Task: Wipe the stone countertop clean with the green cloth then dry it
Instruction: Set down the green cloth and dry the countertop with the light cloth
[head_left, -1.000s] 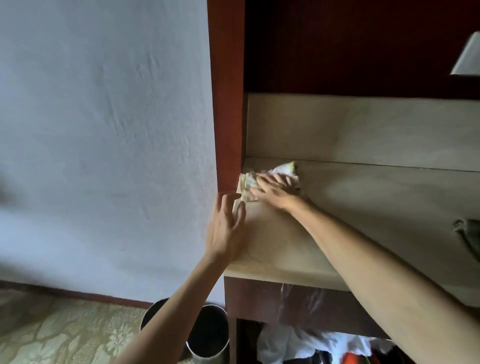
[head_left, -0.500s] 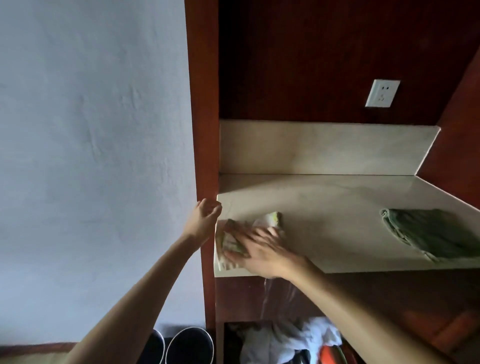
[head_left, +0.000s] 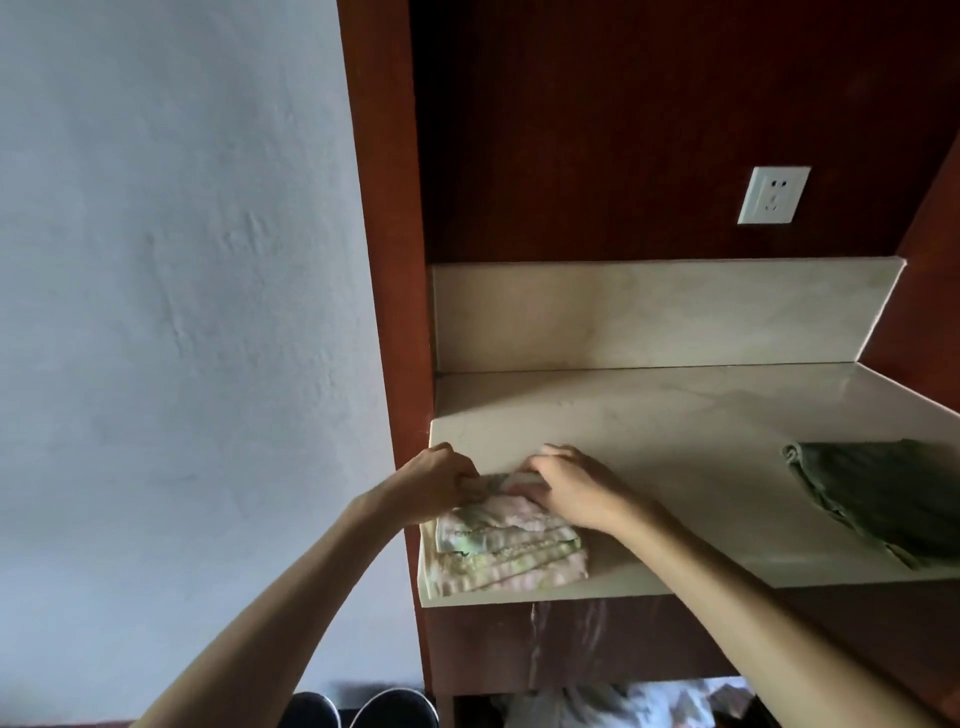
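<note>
Head view: left hand (head_left: 439, 480) and right hand (head_left: 576, 491) pinch far edge of pale folded towel (head_left: 511, 545) at 7 o'clock on stone countertop (head_left: 649, 431); green cloth (head_left: 883, 493) at 3 o'clock. Towel looks soft, light, floppy; best gripped by corners.

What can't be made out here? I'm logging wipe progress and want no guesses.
Head view only:
- Far edge of the pale folded cloth: covered by the left hand and right hand.
- Dark green cloth: cut off by the right edge.
- Countertop: wet or dry, too dim to tell.
- Items under the counter: blurred, cut off below.
</note>
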